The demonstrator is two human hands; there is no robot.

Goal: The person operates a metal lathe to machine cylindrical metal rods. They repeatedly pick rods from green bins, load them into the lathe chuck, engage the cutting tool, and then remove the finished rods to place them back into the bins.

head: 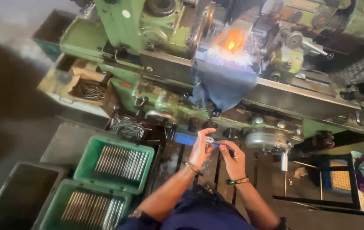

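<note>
Pinching a blue-handled gauge [190, 138] between both hands, left hand [201, 149] clasped on its shiny head, right hand [232, 158] at 3 o'clock touching the tip; long axis runs 9-to-3 before the green lathe [156, 30].

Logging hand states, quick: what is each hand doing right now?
Left hand: closed on a blue-handled measuring tool.
Right hand: fingers pinched at the tool's small metal end.
</note>
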